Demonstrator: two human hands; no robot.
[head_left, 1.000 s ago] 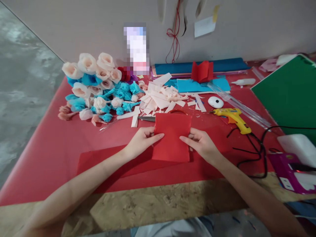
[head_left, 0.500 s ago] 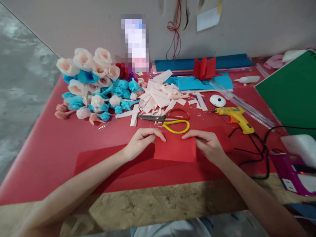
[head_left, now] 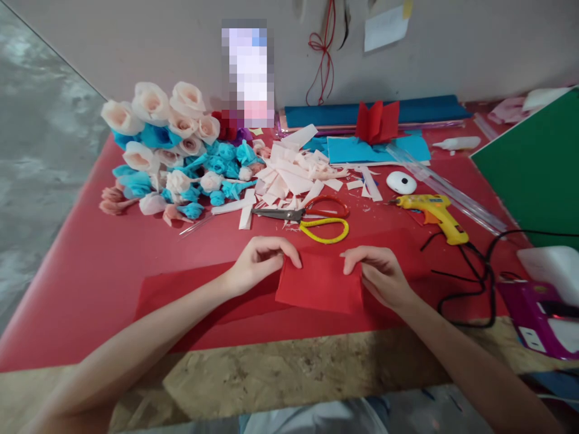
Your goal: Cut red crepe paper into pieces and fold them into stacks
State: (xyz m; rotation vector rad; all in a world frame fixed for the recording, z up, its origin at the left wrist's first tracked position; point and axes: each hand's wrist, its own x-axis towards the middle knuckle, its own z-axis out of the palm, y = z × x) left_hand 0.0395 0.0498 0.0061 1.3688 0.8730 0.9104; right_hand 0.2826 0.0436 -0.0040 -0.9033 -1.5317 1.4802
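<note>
Between my two hands is a small rectangle of red paper, held up above the table. My left hand pinches its left edge, index finger on the front face. At the right edge, my right hand grips it the same way. A long strip of darker red paper lies flat beneath my left forearm and under the held piece. Just beyond my hands lie scissors with one red and one yellow handle, blades pointing left.
Pale pink paper scraps are heaped behind the scissors. Paper flowers in cream and blue crowd the left. A yellow glue gun with black cable lies right, near a white round device. Folded red paper stands at the back.
The red paper has tilted, its lower edge coming nearer to me and its right side dropping. My right hand has moved slightly down and to the right. The scissors stay put.
</note>
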